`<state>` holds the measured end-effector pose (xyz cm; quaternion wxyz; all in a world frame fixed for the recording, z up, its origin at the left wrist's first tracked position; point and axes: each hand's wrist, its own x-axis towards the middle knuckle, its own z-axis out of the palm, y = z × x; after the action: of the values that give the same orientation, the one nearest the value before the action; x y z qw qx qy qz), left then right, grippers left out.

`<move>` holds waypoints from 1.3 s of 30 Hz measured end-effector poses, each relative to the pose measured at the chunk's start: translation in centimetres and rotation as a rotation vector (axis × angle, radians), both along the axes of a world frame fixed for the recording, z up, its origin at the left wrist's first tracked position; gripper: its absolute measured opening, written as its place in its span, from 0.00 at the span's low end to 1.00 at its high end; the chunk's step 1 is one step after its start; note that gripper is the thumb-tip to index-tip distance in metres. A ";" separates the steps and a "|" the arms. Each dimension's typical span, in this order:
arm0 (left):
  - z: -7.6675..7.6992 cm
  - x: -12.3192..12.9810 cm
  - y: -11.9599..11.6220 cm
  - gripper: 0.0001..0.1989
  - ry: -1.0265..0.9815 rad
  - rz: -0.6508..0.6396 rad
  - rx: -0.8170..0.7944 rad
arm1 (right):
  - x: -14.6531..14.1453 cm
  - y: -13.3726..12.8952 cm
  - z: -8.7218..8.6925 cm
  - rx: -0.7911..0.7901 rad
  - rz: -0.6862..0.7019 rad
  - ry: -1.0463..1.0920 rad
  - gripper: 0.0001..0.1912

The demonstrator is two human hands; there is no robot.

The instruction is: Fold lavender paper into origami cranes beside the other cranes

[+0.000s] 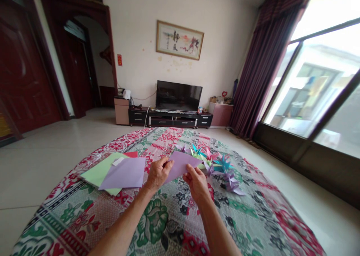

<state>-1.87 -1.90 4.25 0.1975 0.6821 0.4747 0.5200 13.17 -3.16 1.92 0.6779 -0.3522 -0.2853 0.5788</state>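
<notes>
A purple paper sheet (pixel 181 165) is held up over the round table between both hands. My left hand (pixel 158 173) pinches its left edge between thumb and fingers. At its lower right edge, my right hand (pixel 196 179) grips it with thumb and curled fingers. On the left lie loose sheets: a purple one (pixel 126 175) on top of a light green one (pixel 98 172), with a red one (pixel 132 154) behind. Just beyond my right hand sits a group of folded paper pieces in blue (pixel 224 163), pink, green and purple (pixel 232 182).
A patterned cloth (pixel 153 222) covers the round table. Past its far edge stand a low TV cabinet (pixel 161 121) and a television (pixel 179 95). Doors are at the left; a purple curtain (pixel 261 68) and a window are at the right.
</notes>
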 end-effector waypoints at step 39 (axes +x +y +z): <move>-0.9 -1.5 1.1 0.17 -0.303 -0.229 -0.345 | 3.5 0.0 1.7 0.116 -0.093 -0.005 0.13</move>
<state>-3.32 -0.84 3.35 0.4374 0.6019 0.4410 0.5019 16.67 -3.13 3.66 0.7226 -0.3265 -0.3034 0.5284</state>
